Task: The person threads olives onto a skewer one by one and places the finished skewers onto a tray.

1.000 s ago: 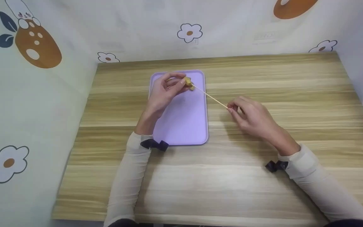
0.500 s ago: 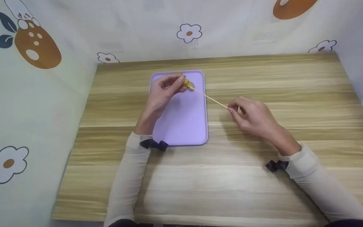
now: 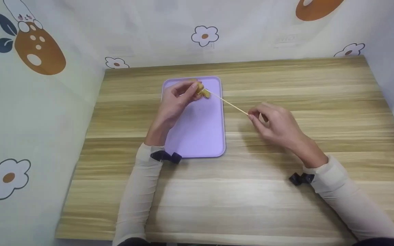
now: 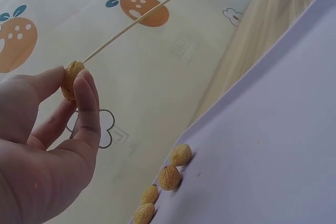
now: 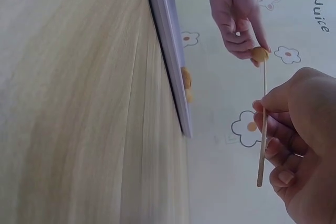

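Note:
My left hand [image 3: 176, 99] is over the far end of the lilac tray [image 3: 197, 140]. Between thumb and fingers it pinches a wrinkled yellow-brown ball [image 4: 72, 80], like a dried fruit. A thin wooden skewer [image 4: 142, 18] runs from that ball to my right hand [image 3: 280, 126], which pinches it right of the tray. The skewer's tip meets the ball; whether it has gone in, I cannot tell. Behind the fingertips in the right wrist view, the blunt end of the stick shows. Several similar balls [image 4: 169, 177] lie along the tray's far edge, partly hidden by my left hand in the head view.
The tray lies on a wood-grain table [image 3: 251, 191], left of its middle. A patterned cloth wall [image 3: 156, 34] stands behind the table, and others close in its left and right sides. Black wrist cameras are strapped over both sleeves.
My left hand has shifted its fingers on the ball and drawn slightly left. The right hand stays nearly in place, a touch higher, still pinching the skewer.

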{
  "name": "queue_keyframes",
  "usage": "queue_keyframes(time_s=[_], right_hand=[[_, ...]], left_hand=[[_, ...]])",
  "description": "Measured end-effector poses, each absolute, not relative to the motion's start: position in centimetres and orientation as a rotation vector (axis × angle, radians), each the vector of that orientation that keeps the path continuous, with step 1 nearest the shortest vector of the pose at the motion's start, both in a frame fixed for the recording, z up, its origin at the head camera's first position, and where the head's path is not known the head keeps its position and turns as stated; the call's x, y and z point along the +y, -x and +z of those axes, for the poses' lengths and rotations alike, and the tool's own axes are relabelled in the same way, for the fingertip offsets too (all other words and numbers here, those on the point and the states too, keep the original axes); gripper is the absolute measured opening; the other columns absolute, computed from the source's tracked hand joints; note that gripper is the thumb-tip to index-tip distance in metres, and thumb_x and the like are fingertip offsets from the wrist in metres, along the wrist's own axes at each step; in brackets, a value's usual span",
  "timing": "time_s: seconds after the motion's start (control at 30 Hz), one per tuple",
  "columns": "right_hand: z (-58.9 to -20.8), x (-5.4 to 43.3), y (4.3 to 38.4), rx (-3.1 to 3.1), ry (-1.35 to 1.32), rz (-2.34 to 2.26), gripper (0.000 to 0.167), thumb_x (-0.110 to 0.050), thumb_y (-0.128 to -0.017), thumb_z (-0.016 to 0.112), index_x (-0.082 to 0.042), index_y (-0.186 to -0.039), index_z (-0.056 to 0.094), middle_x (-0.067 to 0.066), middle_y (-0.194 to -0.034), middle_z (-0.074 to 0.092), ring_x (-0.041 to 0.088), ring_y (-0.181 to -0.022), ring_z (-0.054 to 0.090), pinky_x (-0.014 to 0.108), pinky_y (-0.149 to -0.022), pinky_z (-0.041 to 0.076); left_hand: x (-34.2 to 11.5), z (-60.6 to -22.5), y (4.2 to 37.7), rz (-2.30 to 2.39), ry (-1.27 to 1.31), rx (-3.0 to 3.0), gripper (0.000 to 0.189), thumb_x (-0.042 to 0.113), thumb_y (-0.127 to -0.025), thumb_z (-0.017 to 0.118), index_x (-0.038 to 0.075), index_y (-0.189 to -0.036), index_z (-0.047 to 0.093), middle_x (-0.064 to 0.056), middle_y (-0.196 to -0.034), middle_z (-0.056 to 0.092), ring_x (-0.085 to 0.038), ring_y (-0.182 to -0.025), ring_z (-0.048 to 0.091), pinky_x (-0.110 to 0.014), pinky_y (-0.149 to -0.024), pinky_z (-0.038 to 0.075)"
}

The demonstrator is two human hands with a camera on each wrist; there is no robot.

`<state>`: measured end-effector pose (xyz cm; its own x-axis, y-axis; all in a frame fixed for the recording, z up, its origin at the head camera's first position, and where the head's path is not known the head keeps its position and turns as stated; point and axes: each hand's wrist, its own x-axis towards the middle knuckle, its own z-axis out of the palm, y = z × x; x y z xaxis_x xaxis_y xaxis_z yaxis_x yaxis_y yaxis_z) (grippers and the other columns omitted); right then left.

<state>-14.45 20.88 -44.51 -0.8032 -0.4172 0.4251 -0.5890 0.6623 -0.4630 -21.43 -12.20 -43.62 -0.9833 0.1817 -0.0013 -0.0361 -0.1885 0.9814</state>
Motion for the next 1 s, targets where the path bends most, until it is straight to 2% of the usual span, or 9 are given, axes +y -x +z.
queue_keyframes(time_s=[0.13,0.33,0.67,0.83,1.0], right_hand=[[-44.56,20.8,14.39,-2.578,-0.808,0.879,0.007,-0.014,-0.102,0.074,-0.01,-0.102,0.079,0.002,-0.085,0.07,0.011,-0.068,0.054,0.022,-0.058,0.042],[-44.65,20.73,14.39,-2.576,-0.816,0.892,0.006,-0.012,-0.102,0.073,-0.01,-0.102,0.079,0.001,-0.087,0.071,0.009,-0.069,0.054,0.02,-0.059,0.042],[-44.7,20.64,14.16,-2.567,-0.832,0.887,0.006,-0.013,-0.102,0.074,-0.009,-0.102,0.079,0.002,-0.086,0.071,0.009,-0.067,0.052,0.021,-0.057,0.042],[-44.85,20.5,14.0,-2.563,-0.849,0.88,0.006,-0.012,-0.102,0.073,-0.009,-0.103,0.079,0.003,-0.086,0.072,0.008,-0.064,0.051,0.021,-0.055,0.042],[-45.03,20.34,13.76,-2.549,-0.868,0.884,0.005,-0.01,-0.102,0.074,-0.009,-0.103,0.078,0.002,-0.087,0.073,0.008,-0.067,0.052,0.021,-0.057,0.043]], left_hand=[[-12.25,-43.67,21.43,2.315,-0.157,1.913,0.025,0.02,-0.104,0.076,0.003,-0.122,0.078,-0.013,-0.108,0.074,-0.018,-0.087,0.071,-0.029,-0.086,0.067],[-12.24,-43.72,21.43,2.287,-0.177,1.959,0.025,0.026,-0.105,0.075,0.003,-0.112,0.08,-0.017,-0.102,0.072,-0.016,-0.082,0.065,-0.021,-0.073,0.06],[-12.06,-44.06,21.52,2.259,-0.167,1.998,0.025,0.028,-0.104,0.076,0.004,-0.108,0.08,-0.012,-0.092,0.071,-0.014,-0.076,0.063,-0.022,-0.069,0.057],[-12.2,-44.16,21.38,2.253,-0.192,2.013,0.023,0.026,-0.104,0.076,0.004,-0.108,0.08,-0.006,-0.087,0.069,-0.013,-0.074,0.061,-0.021,-0.068,0.055],[-12.41,-44.14,21.15,2.243,-0.258,2.01,0.021,0.025,-0.104,0.076,0.005,-0.108,0.08,-0.008,-0.087,0.068,-0.015,-0.075,0.061,-0.021,-0.067,0.055]])
